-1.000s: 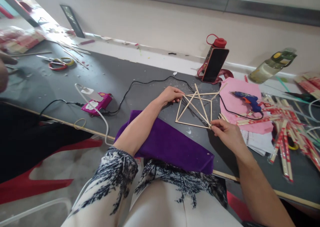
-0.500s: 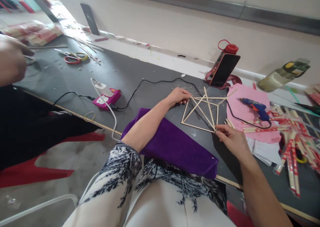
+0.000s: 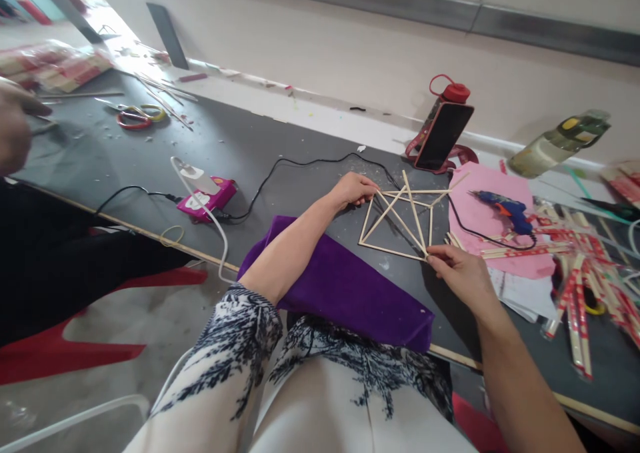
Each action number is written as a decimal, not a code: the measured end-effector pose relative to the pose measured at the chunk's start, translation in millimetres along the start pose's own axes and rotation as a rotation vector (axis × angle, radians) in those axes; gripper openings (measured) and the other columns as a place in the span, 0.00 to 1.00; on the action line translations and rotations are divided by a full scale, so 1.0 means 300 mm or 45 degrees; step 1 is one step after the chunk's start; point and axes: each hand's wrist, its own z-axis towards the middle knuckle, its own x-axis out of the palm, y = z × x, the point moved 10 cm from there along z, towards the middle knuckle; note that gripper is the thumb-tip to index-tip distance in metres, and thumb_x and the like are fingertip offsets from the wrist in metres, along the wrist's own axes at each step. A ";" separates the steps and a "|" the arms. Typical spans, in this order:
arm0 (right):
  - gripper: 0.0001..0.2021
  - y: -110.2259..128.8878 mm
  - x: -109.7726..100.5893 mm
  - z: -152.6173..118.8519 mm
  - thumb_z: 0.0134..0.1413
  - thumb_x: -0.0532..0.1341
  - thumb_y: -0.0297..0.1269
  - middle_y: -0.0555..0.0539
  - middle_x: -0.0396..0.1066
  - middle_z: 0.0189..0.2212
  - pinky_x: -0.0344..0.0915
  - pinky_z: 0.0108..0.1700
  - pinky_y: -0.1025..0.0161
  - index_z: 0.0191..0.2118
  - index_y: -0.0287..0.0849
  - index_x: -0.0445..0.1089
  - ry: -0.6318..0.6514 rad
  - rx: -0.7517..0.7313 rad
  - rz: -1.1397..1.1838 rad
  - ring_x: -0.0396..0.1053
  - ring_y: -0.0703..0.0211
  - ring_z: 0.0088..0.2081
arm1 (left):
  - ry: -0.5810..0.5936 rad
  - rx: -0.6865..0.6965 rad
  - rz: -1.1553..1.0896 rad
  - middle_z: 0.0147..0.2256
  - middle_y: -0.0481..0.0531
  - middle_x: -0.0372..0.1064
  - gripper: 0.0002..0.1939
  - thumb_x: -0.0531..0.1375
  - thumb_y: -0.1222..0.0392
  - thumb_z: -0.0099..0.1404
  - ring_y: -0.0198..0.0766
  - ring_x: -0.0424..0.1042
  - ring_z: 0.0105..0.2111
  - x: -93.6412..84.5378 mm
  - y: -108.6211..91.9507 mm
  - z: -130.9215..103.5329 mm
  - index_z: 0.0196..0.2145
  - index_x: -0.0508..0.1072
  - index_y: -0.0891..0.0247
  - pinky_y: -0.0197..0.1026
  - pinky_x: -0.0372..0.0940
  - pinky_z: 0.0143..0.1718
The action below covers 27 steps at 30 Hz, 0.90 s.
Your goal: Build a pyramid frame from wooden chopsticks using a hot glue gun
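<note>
While I watch through the head camera from a distance, the dark grey table (image 3: 250, 140) takes up most of my view, with a purple cloth (image 3: 345, 286) lying along its near edge, partly under the left forearm. Off to the right spreads a pile of wrapped sticks (image 3: 567, 292), overlapping the edge of a pink sheet (image 3: 487, 175). Next in size comes the stick frame (image 3: 389, 208), which sits just beyond the cloth and between my two hands: thin pale sticks in a four-sided outline, with others crossing inside it. I cannot tell whether every joint is fixed. The right hand (image 3: 457, 266) has its thumb and finger closed on the near right corner, where several sticks meet; the left hand (image 3: 354, 190) pinches the far left corner. A blue glue gun (image 3: 505, 206) rests on the pink sheet, near the frame but touched by neither hand. Down at the corners, I judge the step in hand to be steadying or lining up the stick ends. As I read it, the next move calls for a light, even pinch at both corners, because sticks this thin could slip or twist apart if one hand pulls harder than the other.
</note>
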 end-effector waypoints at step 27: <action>0.12 0.000 0.004 0.000 0.50 0.58 0.42 0.49 0.76 0.31 0.67 0.32 0.61 0.38 0.45 0.74 0.029 0.050 -0.003 0.72 0.58 0.28 | -0.051 0.005 0.086 0.22 0.49 0.68 0.11 0.58 0.69 0.53 0.25 0.60 0.17 -0.006 -0.013 -0.015 0.34 0.77 0.69 0.29 0.54 0.16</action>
